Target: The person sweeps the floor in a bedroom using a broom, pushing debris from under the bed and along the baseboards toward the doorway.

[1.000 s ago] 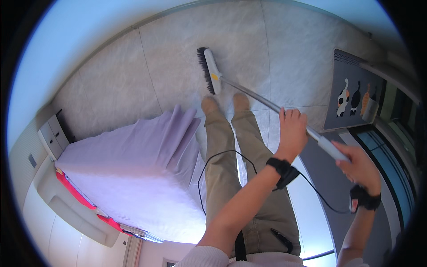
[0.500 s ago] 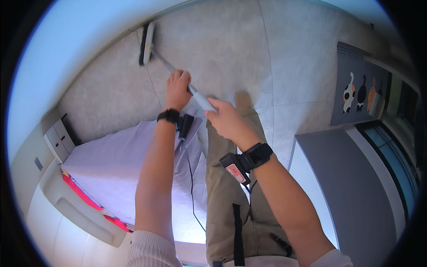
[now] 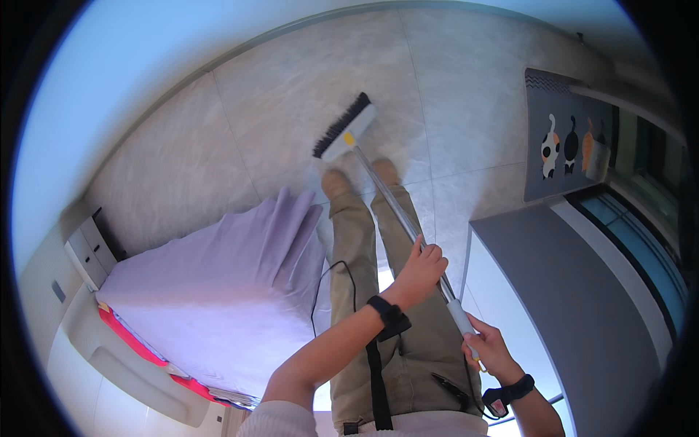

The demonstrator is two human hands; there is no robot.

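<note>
Left hand (image 3: 421, 275) clasps the broom (image 3: 395, 205) partway down; right hand (image 3: 491, 348) curls round its pale grip (image 3: 459, 317), the two apart, likely for leverage; the broom head (image 3: 358, 129) appears to rest on the floor (image 3: 291, 109) just beyond the shoes (image 3: 336, 183).

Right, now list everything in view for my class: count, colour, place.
broom: one, grey, black bristles, centre
floor: one, grey tiles, upper half
bed: one, lilac cover, left
bedside cabinet: one, white, far left
red items: at least two, red, along the bed's lower-left edge
mat: one, dark grey with cats, upper right
panel: one, dark grey, right
glazed frame: one, black, far right
cable: at least one, black, lower centre
trousers: one pair, khaki, lower centre
footwear: one pair, tan, upper centre
wristbands: two, black, one per wrist
left hand: one, bare, around the broom's pole
right hand: one, bare, around the broom's grip
</note>
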